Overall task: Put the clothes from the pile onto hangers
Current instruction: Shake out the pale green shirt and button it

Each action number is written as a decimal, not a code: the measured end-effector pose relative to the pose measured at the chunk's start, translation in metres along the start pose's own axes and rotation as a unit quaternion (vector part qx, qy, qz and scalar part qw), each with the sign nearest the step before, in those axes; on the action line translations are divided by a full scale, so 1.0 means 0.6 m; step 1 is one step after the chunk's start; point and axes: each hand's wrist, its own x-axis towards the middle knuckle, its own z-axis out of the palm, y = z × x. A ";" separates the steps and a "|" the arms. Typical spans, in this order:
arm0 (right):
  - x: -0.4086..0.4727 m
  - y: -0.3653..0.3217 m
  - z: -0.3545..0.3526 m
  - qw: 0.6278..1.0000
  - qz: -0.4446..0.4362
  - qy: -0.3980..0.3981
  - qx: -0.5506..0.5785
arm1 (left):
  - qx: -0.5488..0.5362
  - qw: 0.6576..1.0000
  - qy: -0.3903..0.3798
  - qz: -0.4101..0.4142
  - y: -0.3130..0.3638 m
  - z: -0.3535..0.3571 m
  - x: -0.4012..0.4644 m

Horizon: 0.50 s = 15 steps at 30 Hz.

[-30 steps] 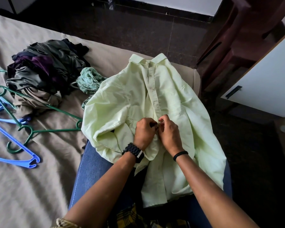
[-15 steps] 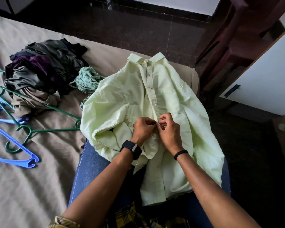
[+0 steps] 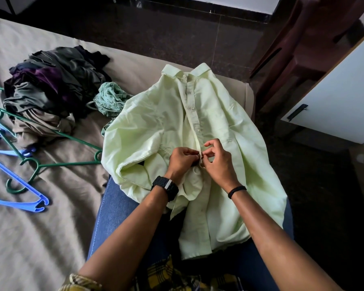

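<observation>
- Looking down over my lap, I see the pale green shirt [image 3: 156, 122] spread front-up across my jeans-clad knees, collar pointing away from me toward the corner of the bed [image 3: 40, 238].
- My left hand [image 3: 182, 159] has its fingers curled and pinches the shirt's placket edge at mid-front; a black watch [image 3: 165, 187] sits on that wrist.
- My right hand [image 3: 218, 162] pinches the opposite placket edge right against the left hand's fingertips, thumb and forefinger closed on the fabric; a thin black band [image 3: 236, 191] circles that wrist.
- I cannot tell whether a button sits between the fingertips; it is too small to make out.
- Buttons above the hands look fastened up to the collar; below the hands the shirt front hangs parted.
- The pile of dark clothes [image 3: 51, 89] lies on the bed to my left, well apart from the shirt, with a mint patterned garment [image 3: 109, 98] just beside the shirt's shoulder.
- A green hanger [image 3: 57, 163] lies on the bed with one end touching the shirt's sleeve; blue hangers [image 3: 17, 198] lie further left.
</observation>
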 end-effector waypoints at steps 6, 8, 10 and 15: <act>0.000 -0.002 0.004 1.000 0.013 0.016 0.017 | -0.073 0.997 -0.036 -0.015 -0.003 0.004 0.000; 0.001 -0.004 0.007 0.999 0.022 0.021 0.017 | -0.085 0.996 -0.040 -0.012 -0.008 0.002 0.002; 0.003 -0.008 0.010 0.999 0.037 0.017 0.022 | -0.101 0.995 -0.027 -0.002 -0.011 0.003 0.002; 0.001 -0.008 0.006 0.998 0.051 0.015 0.040 | -0.119 0.993 0.011 0.015 -0.014 0.007 0.000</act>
